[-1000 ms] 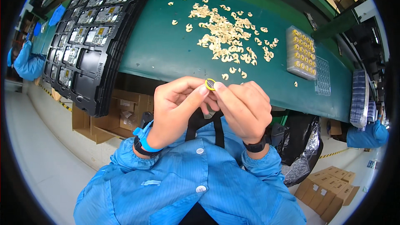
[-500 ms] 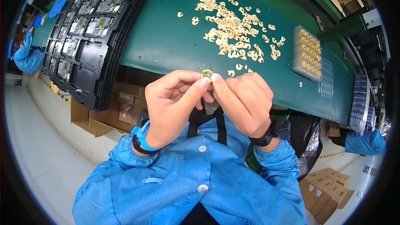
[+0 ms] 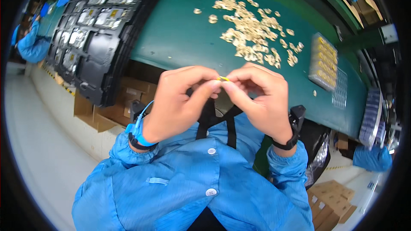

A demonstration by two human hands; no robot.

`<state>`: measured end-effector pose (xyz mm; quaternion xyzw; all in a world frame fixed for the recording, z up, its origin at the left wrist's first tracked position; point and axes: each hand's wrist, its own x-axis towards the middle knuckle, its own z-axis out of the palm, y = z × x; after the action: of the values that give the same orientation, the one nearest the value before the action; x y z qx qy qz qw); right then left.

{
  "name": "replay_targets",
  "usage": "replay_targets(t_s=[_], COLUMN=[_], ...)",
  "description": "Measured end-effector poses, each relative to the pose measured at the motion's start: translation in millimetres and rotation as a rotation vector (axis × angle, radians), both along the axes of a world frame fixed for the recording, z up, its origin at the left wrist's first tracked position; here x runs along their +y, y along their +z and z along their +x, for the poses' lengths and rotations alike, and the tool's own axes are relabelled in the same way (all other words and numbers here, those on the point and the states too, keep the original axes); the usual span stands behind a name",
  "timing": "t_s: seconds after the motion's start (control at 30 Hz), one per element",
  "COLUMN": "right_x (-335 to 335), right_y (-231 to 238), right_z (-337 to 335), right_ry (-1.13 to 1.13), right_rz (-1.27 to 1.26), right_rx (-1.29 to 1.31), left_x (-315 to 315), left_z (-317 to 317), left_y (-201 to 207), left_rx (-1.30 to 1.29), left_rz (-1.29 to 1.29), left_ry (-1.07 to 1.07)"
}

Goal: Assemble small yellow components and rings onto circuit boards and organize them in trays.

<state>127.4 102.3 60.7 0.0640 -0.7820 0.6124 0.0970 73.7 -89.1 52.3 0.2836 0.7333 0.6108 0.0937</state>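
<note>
Just past the bench's near edge, my hands meet fingertip to fingertip at a small yellow-rimmed disc (image 3: 223,78). It is turned nearly edge-on, and my fingers cover most of it. My left hand (image 3: 180,102) pinches its left side between thumb and index finger. On the other side, the thumb and index finger of my right hand (image 3: 263,100) close on it as well. Beyond my hands, a loose pile of small cream C-shaped pieces (image 3: 248,30) is spread over the green bench top (image 3: 171,38).
Stacked black trays (image 3: 100,49) with circuit boards stand at the left. On the right are a clear tray of yellow round parts (image 3: 324,62) and a clear blister tray (image 3: 341,87). A cardboard box (image 3: 100,117) sits below the bench; other people work nearby.
The disc has tipped from showing its grey, yellow-ringed face to nearly edge-on. My right hand has turned, its index finger now stretched toward the disc. The whole view has shifted slightly.
</note>
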Motion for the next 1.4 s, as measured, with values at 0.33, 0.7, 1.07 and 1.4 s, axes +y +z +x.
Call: replay_targets(t_s=[0.33,0.7,1.07,1.4], right_x=[-25,-12,26,31], right_y=[-3,-22,-48,-46], right_z=[-5,-6,16,25], right_ry=[-0.121,-0.159,-0.317,-0.318], right_rz=[-0.254,-0.318,-0.319,-0.339], right_rx=[-0.265,-0.168,-0.159,-0.160], left_x=[-23,-48,-155,-170], left_z=[-15,-30,-196,-214], left_y=[8,26,-13,41], left_rx=[0.293,-0.377,0.642,0.771], left_rz=[-0.218,-0.066,-0.857,-0.993], left_ry=[-0.057,-0.116,0.397,0.209])
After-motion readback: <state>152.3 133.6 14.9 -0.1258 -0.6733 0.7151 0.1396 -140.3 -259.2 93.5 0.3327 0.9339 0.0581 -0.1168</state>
